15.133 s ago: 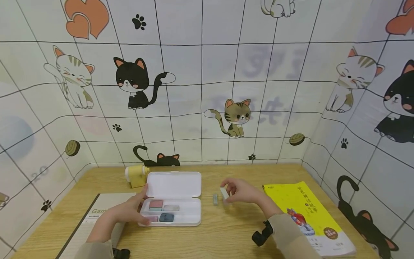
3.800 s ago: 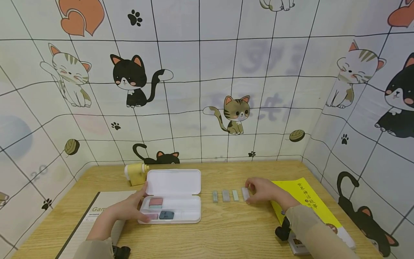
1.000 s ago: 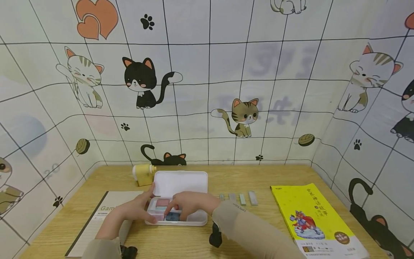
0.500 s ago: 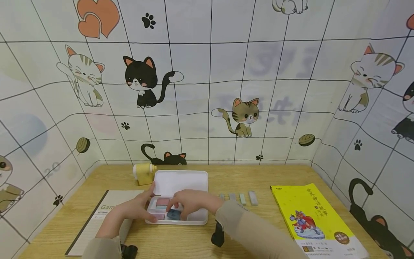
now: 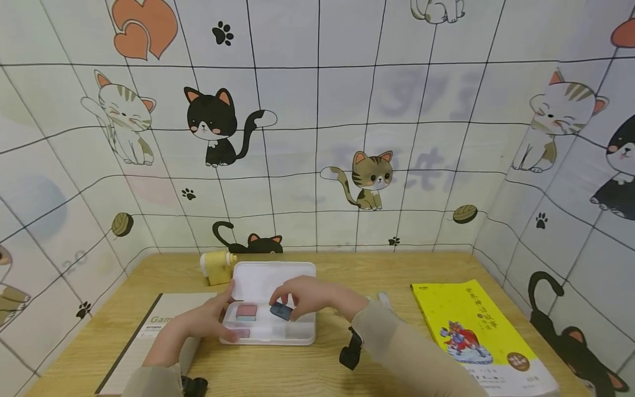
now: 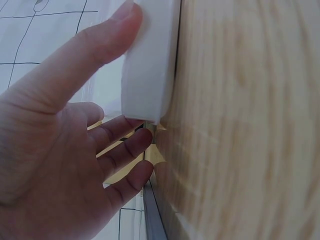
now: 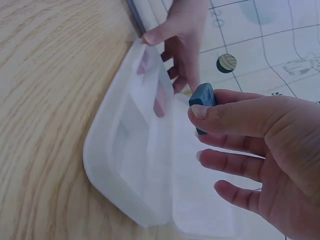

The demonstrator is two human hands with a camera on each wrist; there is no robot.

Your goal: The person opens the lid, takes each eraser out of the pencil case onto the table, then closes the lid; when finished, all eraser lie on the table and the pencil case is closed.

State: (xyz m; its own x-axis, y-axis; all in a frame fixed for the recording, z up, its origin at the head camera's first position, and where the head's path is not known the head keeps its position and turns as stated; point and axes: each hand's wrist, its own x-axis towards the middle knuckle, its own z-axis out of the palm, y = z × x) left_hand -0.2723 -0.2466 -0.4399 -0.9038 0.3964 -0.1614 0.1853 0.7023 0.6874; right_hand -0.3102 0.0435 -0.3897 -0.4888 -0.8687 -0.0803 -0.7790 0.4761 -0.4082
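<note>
Your right hand (image 5: pixel 310 295): pinching one dark blue rectangular block (image 5: pixel 281 311) above the open white plastic case (image 5: pixel 297 334); the slanted hold could slip, dropping it inside. Your left hand (image 5: pixel 204 320): fingers relaxed, thumb touching the case's corner; a knock might slide the case. Right of your right hand: one pale grey oblong block (image 5: pixel 384 299), partly hidden, on the wood-grain counter (image 5: pixel 278 375); your beige sleeve (image 5: pixel 412 347) could sweep it.

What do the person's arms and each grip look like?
Left grip and right grip: human hands, no gloves or rings visible. The left sleeve and right sleeve are beige, ending near the wrists. A left black device and right black device, both small, sit there; no cables show.
</note>
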